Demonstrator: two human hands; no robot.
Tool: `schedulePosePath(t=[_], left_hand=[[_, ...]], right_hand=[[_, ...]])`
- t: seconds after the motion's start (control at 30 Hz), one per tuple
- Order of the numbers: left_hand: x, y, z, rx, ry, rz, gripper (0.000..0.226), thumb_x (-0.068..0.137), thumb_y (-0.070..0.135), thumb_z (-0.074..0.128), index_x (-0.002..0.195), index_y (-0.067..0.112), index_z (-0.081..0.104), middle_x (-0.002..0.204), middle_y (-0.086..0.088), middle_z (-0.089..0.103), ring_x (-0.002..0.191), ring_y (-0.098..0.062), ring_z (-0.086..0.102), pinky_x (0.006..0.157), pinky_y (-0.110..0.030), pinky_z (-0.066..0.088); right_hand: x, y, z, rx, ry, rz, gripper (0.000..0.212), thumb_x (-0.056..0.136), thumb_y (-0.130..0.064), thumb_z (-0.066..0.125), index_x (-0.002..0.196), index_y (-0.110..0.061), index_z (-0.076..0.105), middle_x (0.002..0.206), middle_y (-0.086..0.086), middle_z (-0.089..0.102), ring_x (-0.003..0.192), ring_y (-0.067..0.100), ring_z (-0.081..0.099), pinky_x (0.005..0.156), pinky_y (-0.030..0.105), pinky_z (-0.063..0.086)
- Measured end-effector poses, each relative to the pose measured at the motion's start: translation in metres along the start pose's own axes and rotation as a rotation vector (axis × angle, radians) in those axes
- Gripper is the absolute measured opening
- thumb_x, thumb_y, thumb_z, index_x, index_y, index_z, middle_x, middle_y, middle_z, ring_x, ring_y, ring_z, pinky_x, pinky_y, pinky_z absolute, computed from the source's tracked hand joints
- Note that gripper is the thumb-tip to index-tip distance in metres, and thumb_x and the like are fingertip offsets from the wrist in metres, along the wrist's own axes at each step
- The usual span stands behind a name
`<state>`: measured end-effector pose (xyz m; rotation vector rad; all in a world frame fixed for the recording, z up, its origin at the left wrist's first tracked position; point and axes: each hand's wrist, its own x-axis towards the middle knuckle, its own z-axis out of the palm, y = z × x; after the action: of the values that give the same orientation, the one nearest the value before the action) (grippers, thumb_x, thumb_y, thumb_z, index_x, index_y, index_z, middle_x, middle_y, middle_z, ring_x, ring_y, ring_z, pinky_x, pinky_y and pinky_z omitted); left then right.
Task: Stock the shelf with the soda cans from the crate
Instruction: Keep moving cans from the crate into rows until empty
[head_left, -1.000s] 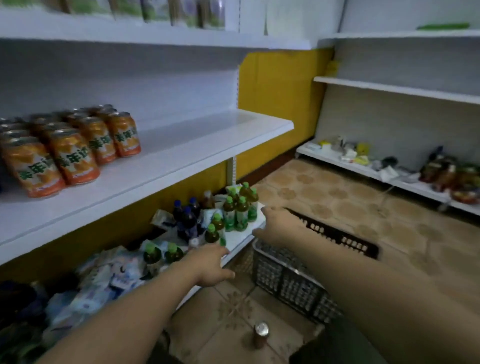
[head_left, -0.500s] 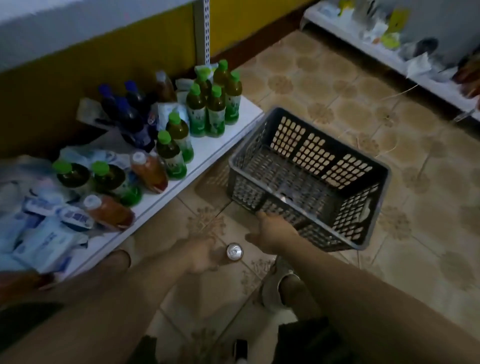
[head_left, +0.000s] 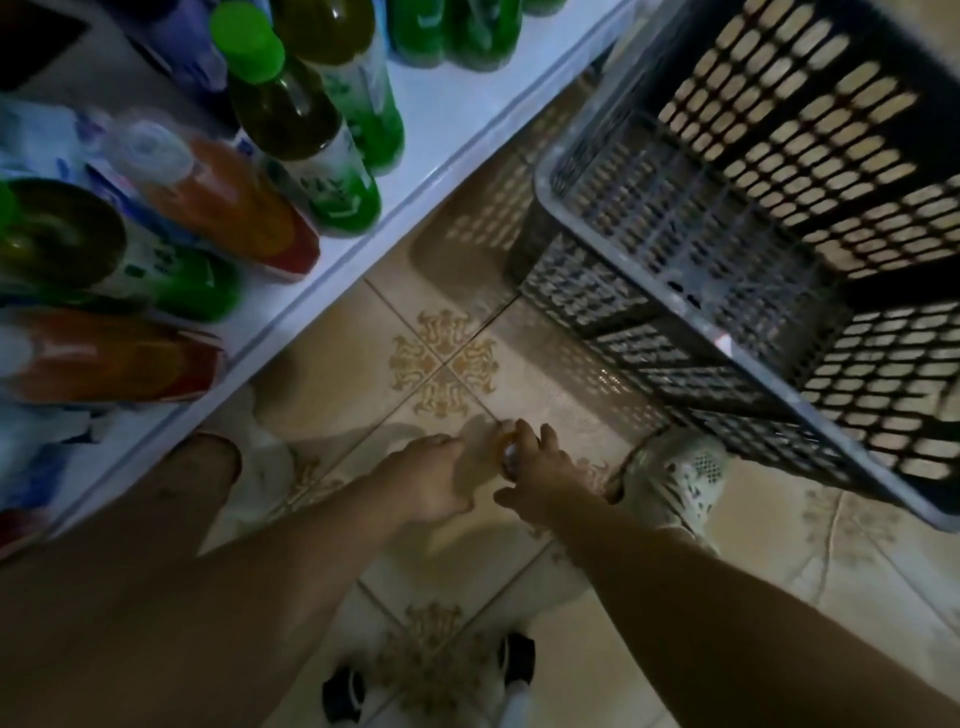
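Head view, looking straight down: my right hand (head_left: 540, 470) is in the lower middle of the frame with its fingers curled over the top of a soda can (head_left: 509, 451) standing on the tiled floor (head_left: 363, 374). Only a sliver of orange and silver shows under my fingers. My left hand (head_left: 431, 480) is just beside the can on its left, fingertips toward it. I cannot tell whether it touches the can. The grey crate (head_left: 613, 312) fills the upper right, apart from the can. At the upper left, green-capped bottles (head_left: 306, 130) stand on the low white shelf (head_left: 452, 119).
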<state>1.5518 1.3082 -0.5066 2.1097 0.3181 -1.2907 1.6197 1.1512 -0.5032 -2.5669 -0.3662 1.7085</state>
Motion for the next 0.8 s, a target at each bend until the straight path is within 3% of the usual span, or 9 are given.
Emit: schedulePosePath(t=[0.1,0.17,0.33,0.5,0.67,0.8], left_hand=[[0.006,-0.006,-0.001,-0.015,0.012,-0.018,0.077,0.071,0.052,0.065,0.138,0.021,0.042,0.138,-0.003,0.047,0.121,-0.024,0.049,0.097,-0.041,0.046],[0.003,-0.008,-0.003,-0.011,0.012,-0.023,0.078,0.08,0.046,0.067,0.145,0.017,0.034,0.147,-0.005,0.039,0.129,-0.025,0.042,0.102,-0.037,0.042],[-0.039,0.002,-0.028,-0.044,0.121,0.061,0.075,0.076,0.037,0.07,0.142,0.02,0.038,0.14,-0.005,0.047,0.123,-0.023,0.048,0.099,-0.035,0.044],[-0.116,0.027,-0.062,-0.333,0.374,0.143,0.086,0.064,0.037,0.075,0.14,0.026,0.036,0.134,0.005,0.051,0.12,-0.017,0.052,0.098,-0.037,0.045],[-0.228,0.055,-0.1,-0.544,0.655,0.362,0.079,0.066,0.019,0.084,0.133,0.02,0.042,0.124,0.008,0.055,0.114,-0.007,0.054,0.087,-0.009,0.042],[-0.318,0.067,-0.126,-0.691,0.831,0.45,0.079,0.067,0.031,0.085,0.129,0.038,0.036,0.119,0.013,0.059,0.103,-0.001,0.059,0.091,-0.023,0.051]], right_hand=[[0.013,-0.004,0.001,-0.048,0.085,-0.038,0.07,0.086,-0.033,0.067,0.141,-0.022,0.026,0.14,0.008,0.038,0.121,0.029,0.046,0.092,0.04,0.046],[0.008,-0.008,-0.005,-0.039,0.127,-0.087,0.063,0.085,-0.032,0.065,0.138,-0.02,0.032,0.132,0.007,0.045,0.115,0.029,0.049,0.085,0.036,0.044],[-0.047,-0.032,-0.044,0.067,0.23,-0.228,0.073,0.08,-0.04,0.067,0.143,-0.022,0.034,0.134,0.006,0.051,0.119,0.029,0.051,0.088,0.034,0.043],[-0.145,-0.068,-0.091,0.247,0.391,-0.376,0.075,0.078,-0.047,0.072,0.142,-0.029,0.038,0.128,-0.002,0.059,0.116,0.022,0.056,0.083,0.027,0.041],[-0.248,-0.111,-0.133,0.475,0.547,-0.6,0.067,0.072,-0.046,0.079,0.129,-0.037,0.045,0.111,-0.012,0.059,0.104,0.013,0.06,0.086,0.033,0.052],[-0.333,-0.158,-0.163,0.631,0.676,-0.792,0.062,0.079,-0.042,0.075,0.133,-0.035,0.045,0.114,-0.012,0.056,0.101,0.012,0.059,0.078,0.028,0.05]])
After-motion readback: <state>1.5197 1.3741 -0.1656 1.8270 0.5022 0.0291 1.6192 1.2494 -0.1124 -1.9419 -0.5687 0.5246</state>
